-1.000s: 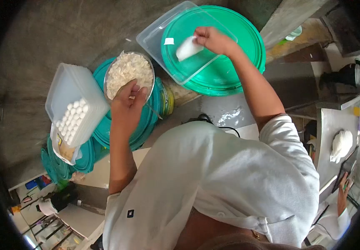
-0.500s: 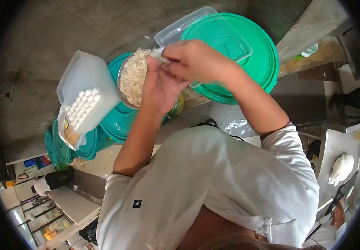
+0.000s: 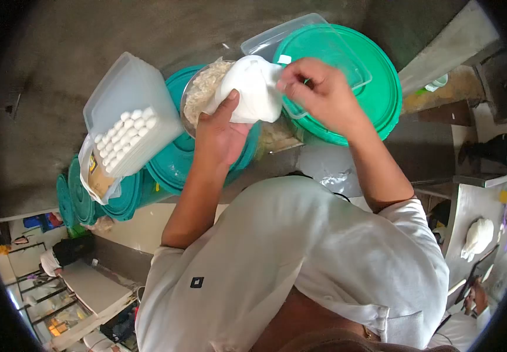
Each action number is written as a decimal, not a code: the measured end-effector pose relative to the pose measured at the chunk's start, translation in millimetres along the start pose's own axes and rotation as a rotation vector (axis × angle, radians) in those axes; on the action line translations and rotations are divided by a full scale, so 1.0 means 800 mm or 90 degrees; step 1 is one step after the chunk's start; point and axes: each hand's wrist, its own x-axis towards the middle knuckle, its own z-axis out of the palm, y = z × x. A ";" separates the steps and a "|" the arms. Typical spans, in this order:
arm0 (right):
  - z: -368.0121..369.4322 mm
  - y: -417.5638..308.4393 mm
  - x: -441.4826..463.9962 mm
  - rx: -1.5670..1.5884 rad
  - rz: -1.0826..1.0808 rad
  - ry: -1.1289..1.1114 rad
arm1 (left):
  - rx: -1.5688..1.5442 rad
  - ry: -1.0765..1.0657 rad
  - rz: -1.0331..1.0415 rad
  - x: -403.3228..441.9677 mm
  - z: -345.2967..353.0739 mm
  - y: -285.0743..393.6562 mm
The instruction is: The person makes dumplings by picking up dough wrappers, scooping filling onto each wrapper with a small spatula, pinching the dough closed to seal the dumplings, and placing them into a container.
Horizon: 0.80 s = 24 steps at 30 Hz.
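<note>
A bulging white plastic bag rests in my left hand, the thumb pressed on its near side and the palm under it. Whether something fills the bag or it is puffed with air I cannot make out. At its right end, my right hand pinches the narrow tip, slightly blurred. Just behind the bag, a round metal bowl holds pale, flaky shreds; the bag and my left hand cover part of it. The bowl stands on a teal lid.
Left of the bowl stands a clear plastic box with rows of small white balls. A green round lid carries a clear rectangular lid. More teal lids line up at left. A co-worker's hand shows at far right.
The white bag now shows plump and full above my left palm, where only a thin piece was visible. My right hand has moved right, away from the left. The whole view has shifted slightly.
</note>
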 end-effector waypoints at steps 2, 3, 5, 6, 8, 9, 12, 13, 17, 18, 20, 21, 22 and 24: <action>0.037 -0.013 -0.006 -0.043 -0.022 -0.003 | 0.047 0.004 0.065 -0.013 -0.003 0.013; 0.056 -0.019 -0.008 -0.049 -0.025 -0.006 | 0.042 0.001 0.069 -0.020 -0.007 0.019; 0.091 -0.028 -0.008 -0.062 0.000 0.023 | 0.079 0.003 0.109 -0.034 -0.018 0.032; 0.102 -0.029 -0.005 -0.111 -0.030 0.020 | 0.074 0.004 0.113 -0.042 -0.026 0.038; 0.130 -0.041 -0.002 -0.093 -0.011 0.020 | 0.106 0.030 0.158 -0.056 -0.042 0.049; 0.145 -0.046 0.000 -0.073 0.011 0.026 | 0.100 0.036 0.163 -0.062 -0.051 0.056; 0.189 -0.043 0.006 -0.044 -0.019 0.016 | 0.169 0.098 0.224 -0.081 -0.077 0.077; 0.204 -0.047 0.009 -0.045 -0.020 0.004 | 0.214 0.119 0.237 -0.088 -0.088 0.085; 0.257 -0.060 0.015 -0.012 0.039 -0.042 | 0.329 0.185 0.151 -0.119 -0.127 0.120; 0.271 -0.059 0.017 -0.018 0.052 -0.051 | 0.326 0.198 0.154 -0.124 -0.138 0.123; 0.293 -0.051 0.022 0.008 0.069 -0.111 | 0.250 0.193 0.261 -0.129 -0.156 0.125; 0.302 -0.052 0.026 0.007 0.069 -0.122 | 0.245 0.203 0.265 -0.133 -0.164 0.131; 0.312 -0.053 0.029 0.049 0.096 -0.131 | 0.248 0.213 0.275 -0.138 -0.172 0.138; 0.330 -0.065 0.036 0.183 0.196 -0.149 | 0.249 0.228 0.289 -0.148 -0.186 0.148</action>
